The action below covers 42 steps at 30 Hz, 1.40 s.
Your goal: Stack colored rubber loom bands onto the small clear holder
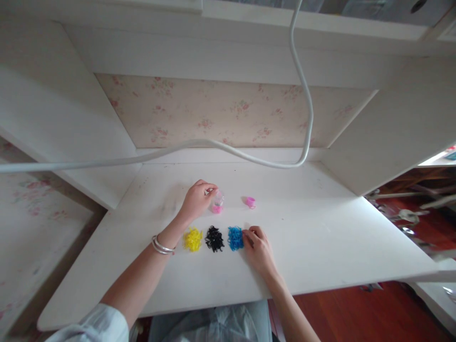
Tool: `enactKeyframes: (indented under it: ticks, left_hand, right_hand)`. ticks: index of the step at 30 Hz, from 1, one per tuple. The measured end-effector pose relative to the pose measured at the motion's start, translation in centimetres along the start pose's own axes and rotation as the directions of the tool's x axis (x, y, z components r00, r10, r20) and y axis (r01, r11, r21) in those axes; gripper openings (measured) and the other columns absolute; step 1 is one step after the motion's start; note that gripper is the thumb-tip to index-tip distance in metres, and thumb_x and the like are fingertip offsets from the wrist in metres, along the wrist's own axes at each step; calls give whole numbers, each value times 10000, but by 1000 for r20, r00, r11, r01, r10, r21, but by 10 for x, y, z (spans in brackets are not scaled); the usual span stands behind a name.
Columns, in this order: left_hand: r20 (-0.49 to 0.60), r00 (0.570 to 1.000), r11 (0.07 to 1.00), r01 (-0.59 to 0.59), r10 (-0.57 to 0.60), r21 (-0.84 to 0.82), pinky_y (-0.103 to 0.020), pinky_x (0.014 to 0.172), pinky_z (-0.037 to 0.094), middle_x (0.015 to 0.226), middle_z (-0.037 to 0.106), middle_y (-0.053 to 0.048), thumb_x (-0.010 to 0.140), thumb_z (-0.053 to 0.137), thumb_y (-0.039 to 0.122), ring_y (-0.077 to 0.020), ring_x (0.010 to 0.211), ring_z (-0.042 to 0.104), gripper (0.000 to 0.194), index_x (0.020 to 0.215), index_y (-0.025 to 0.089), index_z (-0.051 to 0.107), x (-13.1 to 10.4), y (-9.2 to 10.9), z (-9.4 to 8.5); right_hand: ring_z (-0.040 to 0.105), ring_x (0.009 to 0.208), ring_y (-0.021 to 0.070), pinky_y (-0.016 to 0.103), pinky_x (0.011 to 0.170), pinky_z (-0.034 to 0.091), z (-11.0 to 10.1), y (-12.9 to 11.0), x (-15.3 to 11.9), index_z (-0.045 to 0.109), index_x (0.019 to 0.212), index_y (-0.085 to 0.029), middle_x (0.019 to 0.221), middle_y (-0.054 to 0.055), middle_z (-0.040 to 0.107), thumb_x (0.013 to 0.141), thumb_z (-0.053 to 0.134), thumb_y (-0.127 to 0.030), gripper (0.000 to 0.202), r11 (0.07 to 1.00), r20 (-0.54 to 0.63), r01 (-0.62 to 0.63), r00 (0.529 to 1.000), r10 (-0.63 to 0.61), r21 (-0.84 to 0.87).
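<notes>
My left hand (198, 201), with silver bangles at the wrist, pinches the upper edge of a small clear container (219, 197) with a pink end (217, 209) resting at the tabletop. My right hand (259, 249) is closed at the right edge of a pile of small blue rubber bands (235, 238); what its fingertips hold is too small to make out. Left of that lies a pile of black rubber bands (214, 239), then a pile of yellow rubber bands (193, 239). A small pink cap-like piece (250, 202) lies apart, right of the container.
The white desk (320, 237) has side panels and a flowered back wall (213, 114). A thick white cable (213, 144) hangs across the view above the desk. The desk's front edge is close to my lap, with a red-brown floor (342, 313) below right.
</notes>
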<state>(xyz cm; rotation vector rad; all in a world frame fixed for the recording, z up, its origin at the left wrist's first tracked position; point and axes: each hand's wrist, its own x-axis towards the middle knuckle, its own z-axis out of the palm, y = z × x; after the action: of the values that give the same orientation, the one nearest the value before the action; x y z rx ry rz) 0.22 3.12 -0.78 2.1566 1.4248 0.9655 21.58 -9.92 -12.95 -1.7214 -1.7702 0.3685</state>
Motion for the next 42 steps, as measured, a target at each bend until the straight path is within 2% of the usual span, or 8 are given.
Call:
enactKeyframes:
  ticks: [8,14,18,24,27,32,37,42]
  left_hand:
    - [50,999,1000,12,-12,13,-255,756,474,861,656,-17,828,530,254,-133,764,594,212,903,205,722,5,-5,10]
    - [-4,1000,997,18,-18,-74,-238,726,463,862,650,-14,853,513,291,-121,745,581,220,908,197,705,-6,-3,-1]
    - [-15,997,987,76,-79,-144,-231,668,452,880,646,-23,876,490,356,-115,702,558,261,914,193,691,-37,2,-17]
    - [48,972,948,237,-232,-213,-224,596,444,802,643,-14,874,497,404,-114,643,548,291,961,200,686,-114,-7,-26]
    - [20,954,935,297,-299,-194,-234,607,464,817,654,-24,879,488,404,-124,651,564,289,939,194,677,-151,-21,-23]
    - [-66,945,947,318,-320,-49,-254,610,496,840,649,-45,890,479,395,-132,618,580,278,992,187,634,-194,-37,-12]
    - [-101,959,958,273,-264,90,-284,663,532,880,659,-64,909,448,376,-175,732,647,262,998,199,618,-208,-41,2]
    - [-99,961,948,272,-258,168,-310,707,549,1008,659,-78,920,426,318,-203,857,666,223,1043,213,580,-207,-48,11]
  right_hand:
    - [585,840,162,263,754,459,0,1,-1,695,960,-219,995,67,579,917,422,-318,294,999,-24,-16,1000,17,30]
    - [585,793,147,257,734,463,0,1,0,694,954,-217,989,63,582,926,416,-365,316,998,-40,-31,999,33,63]
    - [594,774,141,246,705,464,1,2,-2,694,948,-212,990,61,584,924,422,-393,328,995,-31,-64,997,66,73]
    - [598,729,126,238,678,470,1,0,0,696,939,-204,985,62,593,928,409,-413,356,988,-70,-72,994,82,134]
    - [599,782,138,246,706,470,3,-18,-2,690,950,-214,978,60,603,933,412,-392,330,991,-77,-28,996,38,130]
    - [569,855,164,288,788,440,15,-75,-13,677,959,-237,904,51,617,926,450,-292,236,980,25,200,979,-201,19]
    - [545,831,183,316,755,392,30,-118,-18,654,985,-267,879,37,611,876,554,-282,149,938,180,325,936,-301,-123]
    - [524,830,193,320,721,363,44,-132,-8,641,961,-248,875,47,606,867,570,-291,125,908,221,378,915,-337,-182]
